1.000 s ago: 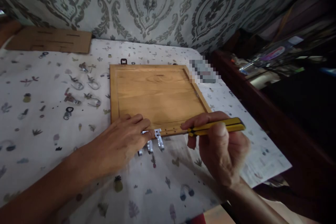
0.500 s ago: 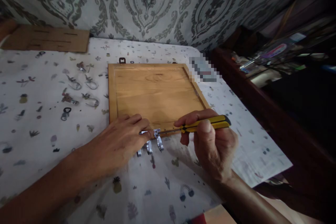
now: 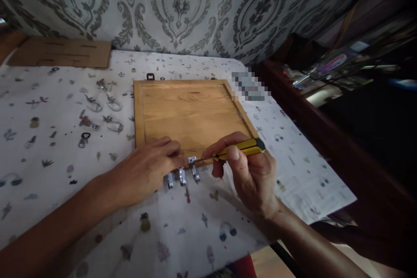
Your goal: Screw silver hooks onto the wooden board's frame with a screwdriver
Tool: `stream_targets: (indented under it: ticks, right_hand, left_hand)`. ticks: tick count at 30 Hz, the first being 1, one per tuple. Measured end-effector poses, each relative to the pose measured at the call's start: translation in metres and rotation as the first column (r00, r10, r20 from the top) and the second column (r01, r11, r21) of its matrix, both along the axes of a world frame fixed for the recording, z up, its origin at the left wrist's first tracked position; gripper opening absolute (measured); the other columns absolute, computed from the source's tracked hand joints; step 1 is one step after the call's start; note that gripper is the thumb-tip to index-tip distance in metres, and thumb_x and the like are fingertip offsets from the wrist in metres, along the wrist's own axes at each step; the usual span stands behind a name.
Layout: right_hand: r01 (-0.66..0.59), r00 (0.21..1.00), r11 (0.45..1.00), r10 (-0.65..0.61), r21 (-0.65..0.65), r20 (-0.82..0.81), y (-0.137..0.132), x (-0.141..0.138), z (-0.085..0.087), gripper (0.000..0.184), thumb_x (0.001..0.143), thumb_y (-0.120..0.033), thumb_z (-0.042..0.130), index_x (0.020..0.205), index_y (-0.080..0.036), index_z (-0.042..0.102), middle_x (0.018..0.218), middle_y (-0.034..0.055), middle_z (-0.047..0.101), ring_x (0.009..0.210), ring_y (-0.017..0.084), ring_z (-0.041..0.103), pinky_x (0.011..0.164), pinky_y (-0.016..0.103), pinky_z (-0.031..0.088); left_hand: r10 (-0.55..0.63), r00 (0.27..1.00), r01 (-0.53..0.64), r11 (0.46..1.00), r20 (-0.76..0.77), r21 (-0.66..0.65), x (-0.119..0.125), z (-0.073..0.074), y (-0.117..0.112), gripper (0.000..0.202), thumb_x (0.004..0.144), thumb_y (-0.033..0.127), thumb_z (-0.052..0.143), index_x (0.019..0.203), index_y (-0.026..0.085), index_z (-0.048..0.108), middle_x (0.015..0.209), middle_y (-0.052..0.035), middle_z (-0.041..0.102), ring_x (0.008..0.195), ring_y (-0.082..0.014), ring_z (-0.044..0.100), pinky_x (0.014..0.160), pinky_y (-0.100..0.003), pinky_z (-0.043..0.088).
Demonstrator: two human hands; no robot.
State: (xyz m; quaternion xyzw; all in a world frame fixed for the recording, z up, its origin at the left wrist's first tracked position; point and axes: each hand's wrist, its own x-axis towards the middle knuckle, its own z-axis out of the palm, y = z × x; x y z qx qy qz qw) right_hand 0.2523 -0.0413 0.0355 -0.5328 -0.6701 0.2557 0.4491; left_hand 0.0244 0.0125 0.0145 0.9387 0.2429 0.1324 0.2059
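Note:
A yellow-and-black screwdriver [image 3: 241, 147] is gripped in my right hand [image 3: 252, 178]. Its shaft points left, and its tip reaches the plate of a silver metal hook [image 3: 194, 173] on the near edge of the framed wooden board [image 3: 192, 115]. My left hand [image 3: 156, 158] lies over that near edge, its fingers curled and pressed together by the hooks; the fingertips' exact hold is partly hidden. Two more silver hooks, a middle one [image 3: 182, 177] and a left one [image 3: 170, 180], stick out toward me beneath the left fingers.
Several loose metal hooks in clear wrapping [image 3: 112, 124] lie left of the board. Slotted cardboard [image 3: 61, 52] rests at the back left. A blurred-out item [image 3: 249, 84] is beyond the board's right side. The printed tablecloth [image 3: 319, 182] ends at the right, beside a dark wooden edge [image 3: 293, 100].
My right hand and the screwdriver have shifted slightly left and up in view, with the tip still at the right hook. The left fingers have moved a little. The view itself shifted slightly.

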Motion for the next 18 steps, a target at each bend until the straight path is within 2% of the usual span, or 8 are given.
stream_targets:
  ticks: [6,12,15,18]
  right_hand:
    - [-0.017,1.000,1.000,0.017,-0.001,-0.018,0.002,-0.001,-0.001,0.055,0.106,-0.063,0.047,0.082,-0.019,0.071,0.057,-0.0013,0.064,0.048,0.012,0.062,0.053,0.026,0.048]
    - [-0.031,1.000,0.999,0.031,0.028,0.004,0.005,-0.004,0.000,0.063,0.105,-0.067,0.045,0.079,-0.016,0.071,0.055,-0.0009,0.063,0.046,0.011,0.062,0.051,0.024,0.048]
    - [-0.017,1.000,0.999,0.016,0.032,0.024,0.005,-0.005,-0.001,0.065,0.105,-0.068,0.043,0.080,-0.016,0.072,0.053,-0.0013,0.061,0.045,0.011,0.061,0.051,0.023,0.046]
    - [-0.018,0.999,1.000,0.017,0.023,0.038,0.005,-0.006,-0.001,0.067,0.104,-0.069,0.042,0.079,-0.016,0.073,0.054,-0.0007,0.062,0.045,0.011,0.061,0.051,0.024,0.046]
  left_hand:
    - [0.018,0.999,-0.016,0.999,-0.049,0.041,0.001,-0.001,0.002,0.050,0.090,-0.007,0.048,0.117,0.025,0.075,0.098,-0.0040,0.065,0.090,-0.0199,0.061,0.074,-0.030,0.045]
    - [0.076,0.996,-0.081,0.989,-0.043,-0.122,-0.005,0.015,0.004,0.046,0.096,0.001,0.047,0.121,0.029,0.075,0.104,-0.0024,0.070,0.090,-0.0173,0.067,0.078,-0.027,0.051]
    - [0.136,0.990,-0.141,0.982,-0.048,-0.122,-0.010,0.023,0.003,0.042,0.096,0.004,0.049,0.116,0.027,0.077,0.100,-0.0028,0.069,0.092,-0.0190,0.069,0.076,-0.028,0.051]
    - [0.185,0.982,-0.189,0.976,-0.049,-0.108,-0.013,0.024,0.001,0.042,0.093,0.002,0.047,0.111,0.024,0.079,0.099,-0.0033,0.069,0.089,-0.0187,0.068,0.073,-0.028,0.050]
